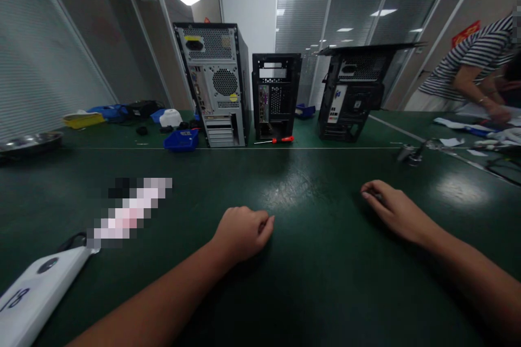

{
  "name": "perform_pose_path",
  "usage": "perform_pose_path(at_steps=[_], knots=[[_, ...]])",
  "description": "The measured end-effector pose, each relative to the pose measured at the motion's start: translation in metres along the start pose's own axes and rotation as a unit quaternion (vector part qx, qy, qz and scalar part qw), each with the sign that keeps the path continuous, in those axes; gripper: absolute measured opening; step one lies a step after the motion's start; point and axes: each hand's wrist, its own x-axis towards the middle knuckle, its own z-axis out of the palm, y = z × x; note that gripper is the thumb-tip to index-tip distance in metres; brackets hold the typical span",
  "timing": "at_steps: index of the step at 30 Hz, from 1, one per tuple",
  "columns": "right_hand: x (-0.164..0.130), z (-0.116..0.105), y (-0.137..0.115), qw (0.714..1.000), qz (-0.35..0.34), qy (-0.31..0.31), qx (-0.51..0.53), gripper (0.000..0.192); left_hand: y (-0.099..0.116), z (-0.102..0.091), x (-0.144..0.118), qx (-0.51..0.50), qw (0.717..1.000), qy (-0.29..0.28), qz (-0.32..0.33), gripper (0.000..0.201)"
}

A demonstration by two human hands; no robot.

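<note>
One left hand: loosely closed, resting on the worktop, with nothing visible in its grasp.
Right hand: fingers curled in, thumb drawn close to them, nothing visible held; small metal parts lie beyond it.
Red-handled screwdriver: flat on the worktop beyond both hands, just in front of the middle case; long axis crosswise, handle to the right, tip to the left.
Middle case: upright, long axis vertical, rear face toward the hands.
Left case: tallest of the three, upright, rear face likewise toward the hands.
Right case: upright, bearing a dark panel that overhangs farthest to the right; whether it is fastened cannot be told.
Panel risk: a bump against its overhang could dislodge it, if loose.
Screwdriver risk: a brushing arm could probably roll it.
White object: near the left forearm, whose outward swing might shove it.
</note>
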Motion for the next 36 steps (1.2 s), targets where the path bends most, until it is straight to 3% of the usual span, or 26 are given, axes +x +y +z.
perform_pose_path(at_steps=[3, 7, 12, 15, 18, 20, 24, 32, 36], knots=[[0.001, -0.006, 0.037, 0.994, 0.096, 0.037, 0.024, 0.035, 0.000, 0.002, 0.002, -0.009, 1.000, -0.021, -0.020, 0.051], [0.002, -0.004, 0.060, 0.981, 0.173, 0.059, 0.060, 0.041, 0.001, 0.003, 0.002, -0.010, 0.999, -0.037, -0.025, 0.050], [0.004, -0.007, 0.051, 0.975, 0.205, 0.071, 0.042, 0.041, 0.000, 0.000, 0.002, -0.009, 0.999, -0.047, -0.016, 0.052], [0.000, -0.020, 0.038, 0.966, 0.216, 0.142, -0.011, 0.045, 0.002, -0.002, 0.002, -0.003, 0.998, -0.055, -0.023, 0.050], [-0.007, -0.039, 0.036, 0.960, 0.163, 0.192, -0.121, 0.041, 0.003, -0.004, 0.003, 0.001, 0.998, -0.060, -0.028, 0.049], [-0.012, -0.049, 0.042, 0.965, 0.135, 0.156, -0.159, 0.038, 0.004, -0.004, 0.003, -0.002, 0.998, -0.061, -0.027, 0.050], [-0.016, -0.054, 0.061, 0.976, 0.155, 0.065, -0.137, 0.041, 0.004, -0.003, 0.003, -0.002, 0.998, -0.061, -0.027, 0.052], [-0.012, -0.046, 0.073, 0.983, 0.142, 0.005, -0.114, 0.038, 0.003, -0.004, 0.003, -0.001, 0.998, -0.055, -0.021, 0.051], [-0.014, -0.049, 0.067, 0.987, 0.124, 0.038, -0.099, 0.040, 0.002, -0.003, 0.003, -0.012, 0.998, -0.054, -0.017, 0.052]])
